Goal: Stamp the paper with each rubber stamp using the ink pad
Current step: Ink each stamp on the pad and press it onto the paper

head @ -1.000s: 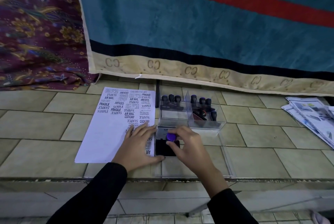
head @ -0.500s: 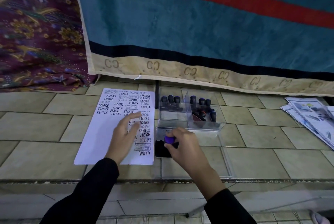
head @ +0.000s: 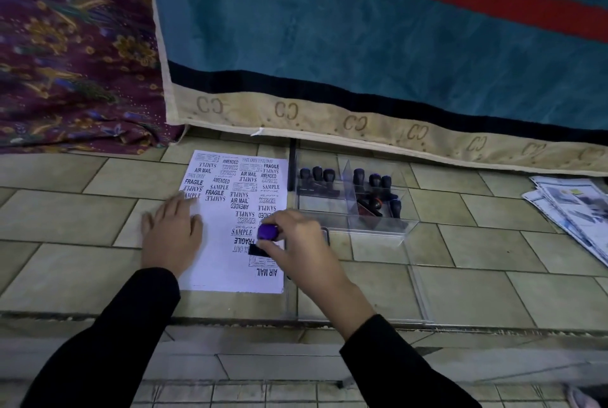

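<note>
Pinching the purple stamp (head: 267,232) against the paper (head: 217,243), right hand (head: 296,243); left hand (head: 171,236) presses flat, fingers (head: 177,207) spread.

Probably a home, tiled ledge (head: 65,216), draped blankets (head: 329,29)

We see a white rectangular paper sheet (head: 217,256) lying flat on the tiles. Its far half and right side are crowded with black prints (FRAGILE, AIR MAIL, SAMPLE, AMENDED, some upside down to us), and its near left part is bare. The left hand (head: 171,236) rests flat across its left edge. A rubber stamp with a round purple knob and a black rectangular base (head: 267,232) stands base-down on the sheet's right side, pinched by the right hand (head: 296,243). Only a sliver of the dark ink pad (head: 325,233) shows behind that hand, just beside the paper. The other black-handled rubber stamps (head: 317,177) sit in a clear plastic tray (head: 378,230) beyond it: three upright on the left, more in the right compartment.
</note>
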A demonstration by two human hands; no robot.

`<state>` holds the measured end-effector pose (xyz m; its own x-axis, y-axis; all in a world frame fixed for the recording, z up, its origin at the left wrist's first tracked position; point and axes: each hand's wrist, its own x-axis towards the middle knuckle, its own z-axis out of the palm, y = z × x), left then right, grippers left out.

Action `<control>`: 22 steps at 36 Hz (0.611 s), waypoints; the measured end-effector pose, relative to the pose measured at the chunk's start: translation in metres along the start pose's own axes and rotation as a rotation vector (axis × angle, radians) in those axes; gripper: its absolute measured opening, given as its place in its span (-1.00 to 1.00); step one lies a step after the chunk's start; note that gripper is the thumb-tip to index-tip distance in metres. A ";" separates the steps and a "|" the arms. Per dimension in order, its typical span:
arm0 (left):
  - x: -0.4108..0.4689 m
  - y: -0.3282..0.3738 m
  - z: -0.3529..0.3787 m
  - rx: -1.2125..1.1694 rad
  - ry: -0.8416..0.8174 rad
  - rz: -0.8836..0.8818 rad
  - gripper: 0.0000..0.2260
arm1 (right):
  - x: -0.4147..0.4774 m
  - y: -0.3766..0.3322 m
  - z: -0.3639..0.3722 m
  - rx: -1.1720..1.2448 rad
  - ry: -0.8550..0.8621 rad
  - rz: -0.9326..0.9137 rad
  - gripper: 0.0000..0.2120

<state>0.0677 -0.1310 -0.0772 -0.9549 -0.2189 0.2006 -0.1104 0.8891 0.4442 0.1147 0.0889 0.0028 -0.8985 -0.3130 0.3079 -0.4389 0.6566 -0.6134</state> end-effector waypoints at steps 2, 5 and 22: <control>0.000 -0.001 0.001 -0.003 0.008 0.002 -0.67 | 0.005 -0.006 0.010 0.002 -0.029 -0.015 -0.78; 0.000 -0.001 0.001 0.000 0.014 0.003 -0.66 | 0.011 -0.012 0.023 0.013 -0.074 -0.009 -0.76; 0.000 -0.002 0.004 -0.016 0.029 0.007 -0.65 | 0.020 -0.012 0.045 -0.073 -0.137 0.007 -0.75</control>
<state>0.0666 -0.1311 -0.0815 -0.9472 -0.2247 0.2287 -0.0994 0.8840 0.4569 0.1019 0.0440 -0.0162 -0.8967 -0.3954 0.1989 -0.4352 0.7056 -0.5592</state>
